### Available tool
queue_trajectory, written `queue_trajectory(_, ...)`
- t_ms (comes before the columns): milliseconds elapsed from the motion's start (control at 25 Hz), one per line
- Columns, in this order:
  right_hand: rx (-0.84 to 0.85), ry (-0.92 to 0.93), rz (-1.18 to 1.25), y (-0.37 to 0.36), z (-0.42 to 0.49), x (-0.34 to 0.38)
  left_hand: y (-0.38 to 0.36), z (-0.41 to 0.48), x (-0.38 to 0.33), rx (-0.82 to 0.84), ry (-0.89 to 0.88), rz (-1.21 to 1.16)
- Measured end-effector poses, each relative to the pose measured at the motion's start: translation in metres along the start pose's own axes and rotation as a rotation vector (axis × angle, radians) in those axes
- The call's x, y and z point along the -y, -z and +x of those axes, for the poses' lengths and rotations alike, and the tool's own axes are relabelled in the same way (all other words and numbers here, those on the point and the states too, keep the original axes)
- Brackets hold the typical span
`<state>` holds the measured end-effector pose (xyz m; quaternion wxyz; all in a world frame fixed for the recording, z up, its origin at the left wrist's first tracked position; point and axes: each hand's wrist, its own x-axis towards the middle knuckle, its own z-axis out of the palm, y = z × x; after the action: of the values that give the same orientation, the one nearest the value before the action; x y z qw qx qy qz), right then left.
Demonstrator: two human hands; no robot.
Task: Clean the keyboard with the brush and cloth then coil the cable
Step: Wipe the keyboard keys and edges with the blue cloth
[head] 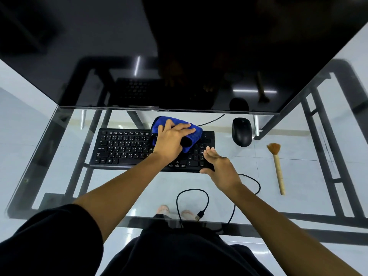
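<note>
On the light, stiff keyboard in front of you, your left hand presses the soft blue cloth flat-fingered, your right hand braces the right corner, fingers straight, thumb on the front edge; the limp cable lies nearby, so take it near its free end.

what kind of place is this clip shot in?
Most likely a computer workstation, whether home or office is unclear: a clear glass-topped desk on a black metal frame, a large dark monitor, a black full-size keyboard and a black computer mouse.
</note>
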<state>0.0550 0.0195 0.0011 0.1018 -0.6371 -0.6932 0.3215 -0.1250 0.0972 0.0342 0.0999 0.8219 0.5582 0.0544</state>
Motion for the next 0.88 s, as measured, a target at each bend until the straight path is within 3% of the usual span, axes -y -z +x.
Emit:
queue_trajectory(240, -0.034, -0.005, 0.024, 0.001, 0.001, 0.001, -0.008, 0.042, -0.048, 0.109, -0.219, -0.006)
queue_trajectory(360, -0.032, -0.027, -0.005, 0.001, -0.002, 0.002, -0.005, 0.047, -0.030, 0.126, -0.296, 0.011)
queue_trajectory(640, -0.005, -0.025, -0.029, 0.005, -0.002, 0.003, 0.019, 0.024, 0.069, 0.142, -0.355, 0.136)
queue_trajectory(880, -0.007, -0.028, 0.021, 0.004, -0.001, 0.005, 0.017, 0.031, 0.037, 0.173, -0.358, 0.139)
